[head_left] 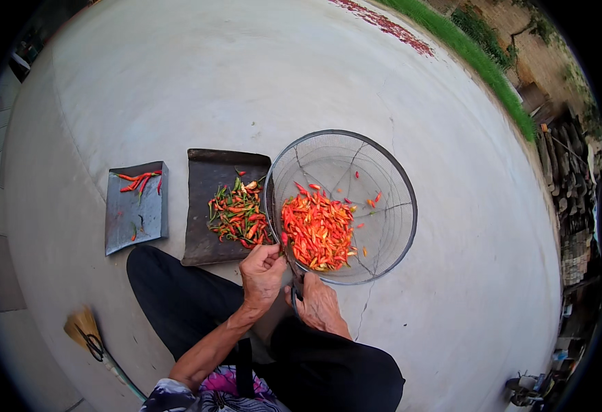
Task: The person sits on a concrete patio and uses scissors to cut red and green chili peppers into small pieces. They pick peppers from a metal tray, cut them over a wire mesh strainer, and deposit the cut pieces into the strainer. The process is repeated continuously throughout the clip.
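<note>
My left hand pinches a red chili by its stem end at the near-left rim of a round wire-mesh basket. My right hand is closed on dark-handled scissors, whose blades point up at that chili. Inside the basket lies a pile of red and orange chilies. Just left of the basket, a dark metal tray holds mixed red and green chilies, many with stems. Farther left, a smaller metal tray carries a few long red chilies.
I sit on pale concrete, legs bent before me. A straw broom lies at lower left. A strip of red items is spread at the back, beside grass. Stacked dark pieces line the right edge.
</note>
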`<state>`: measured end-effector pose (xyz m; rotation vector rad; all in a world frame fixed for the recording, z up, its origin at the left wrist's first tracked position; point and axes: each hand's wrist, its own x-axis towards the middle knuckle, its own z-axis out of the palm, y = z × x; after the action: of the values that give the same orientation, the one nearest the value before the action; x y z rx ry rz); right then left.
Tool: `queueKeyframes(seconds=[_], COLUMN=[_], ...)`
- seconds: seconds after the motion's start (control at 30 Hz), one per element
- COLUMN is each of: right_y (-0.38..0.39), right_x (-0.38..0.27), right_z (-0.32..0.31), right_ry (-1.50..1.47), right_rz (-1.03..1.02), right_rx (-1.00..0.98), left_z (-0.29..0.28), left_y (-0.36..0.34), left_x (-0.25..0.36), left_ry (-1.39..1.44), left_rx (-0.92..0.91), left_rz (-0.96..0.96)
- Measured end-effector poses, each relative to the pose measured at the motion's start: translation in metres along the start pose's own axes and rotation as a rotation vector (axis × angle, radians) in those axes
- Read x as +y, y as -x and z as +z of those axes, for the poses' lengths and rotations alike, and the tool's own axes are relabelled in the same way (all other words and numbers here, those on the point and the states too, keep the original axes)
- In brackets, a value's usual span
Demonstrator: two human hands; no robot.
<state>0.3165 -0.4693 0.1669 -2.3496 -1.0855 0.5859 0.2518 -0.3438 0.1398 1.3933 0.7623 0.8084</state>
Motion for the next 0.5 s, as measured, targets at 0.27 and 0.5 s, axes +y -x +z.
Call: queueKeyframes(seconds=[0.27, 0.5], right_y=[0.017, 0.023], right_x=[0.036, 0.044], right_z=[0.009, 0.014], right_ry=[-0.063, -0.514], right_rz=[0.093, 0.24], right_rx=[0.16, 0.194], left_z=[0.028, 0.032], left_y=[-0.003, -0.004], left_x=[0.011, -0.003], left_ry=[-0.117, 0.165], left_rx=[-0.194, -0.224], left_rz=[0.097, -0.24])
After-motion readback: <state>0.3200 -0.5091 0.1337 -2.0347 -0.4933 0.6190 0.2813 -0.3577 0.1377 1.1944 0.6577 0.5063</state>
